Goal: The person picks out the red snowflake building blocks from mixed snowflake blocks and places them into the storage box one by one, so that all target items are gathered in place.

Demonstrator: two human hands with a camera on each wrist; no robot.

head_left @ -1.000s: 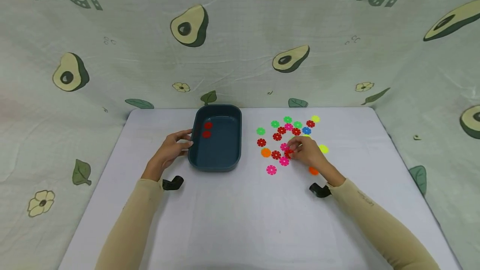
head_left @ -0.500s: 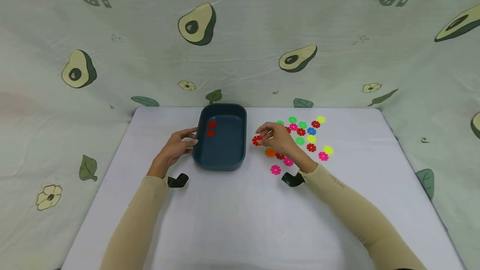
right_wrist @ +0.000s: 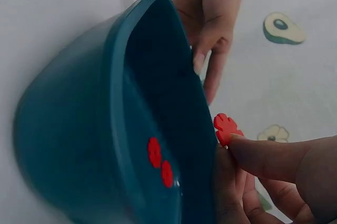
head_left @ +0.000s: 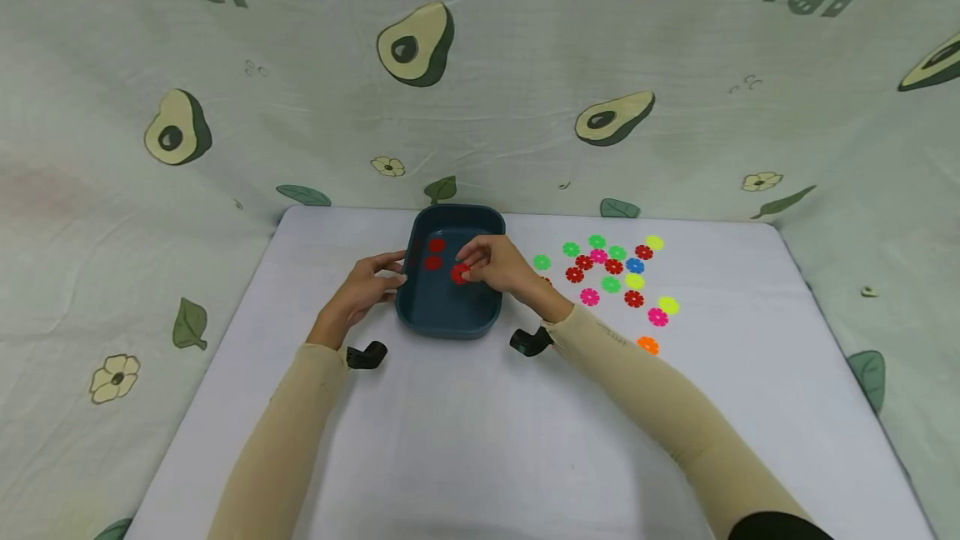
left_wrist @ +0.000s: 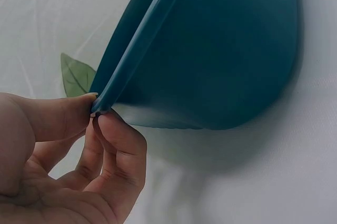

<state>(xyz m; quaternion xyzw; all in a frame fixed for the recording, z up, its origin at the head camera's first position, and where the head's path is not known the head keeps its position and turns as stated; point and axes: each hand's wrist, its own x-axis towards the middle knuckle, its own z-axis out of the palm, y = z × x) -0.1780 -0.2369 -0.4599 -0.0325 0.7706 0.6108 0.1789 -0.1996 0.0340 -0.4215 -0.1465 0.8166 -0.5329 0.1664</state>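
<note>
The right hand [head_left: 495,263] pinched a red flower-shaped disc [right_wrist: 226,128] between thumb and fingertips, the disc tilted and most of its face left free, a hold that seemed suited to so thin a piece. It hung over the middle of the dark teal plastic tub [head_left: 450,311], inside the rim in the head view. At the tub's nine o'clock side the left hand [head_left: 367,283] nipped the rim between thumb and finger, probably to steady the vessel without reaching across its opening. Two red discs, an upper one [head_left: 437,245] and a lower one [head_left: 432,262], lay on the tub floor toward eleven o'clock.

Loose discs in green [head_left: 611,284], pink [head_left: 589,297], red [head_left: 633,298], yellow [head_left: 668,306] and blue [head_left: 635,266] were scattered at the tub's three o'clock, handy to the right arm; an orange one [head_left: 647,345] sat nearer four. One more red disc was partly hidden behind the right wrist.

The tub stood near the twelve o'clock edge of a white tabletop [head_left: 450,423]. Beyond rose a pale cloth backdrop [head_left: 495,148] printed with avocados, leaves and flowers, and more of it flanked both sides.
</note>
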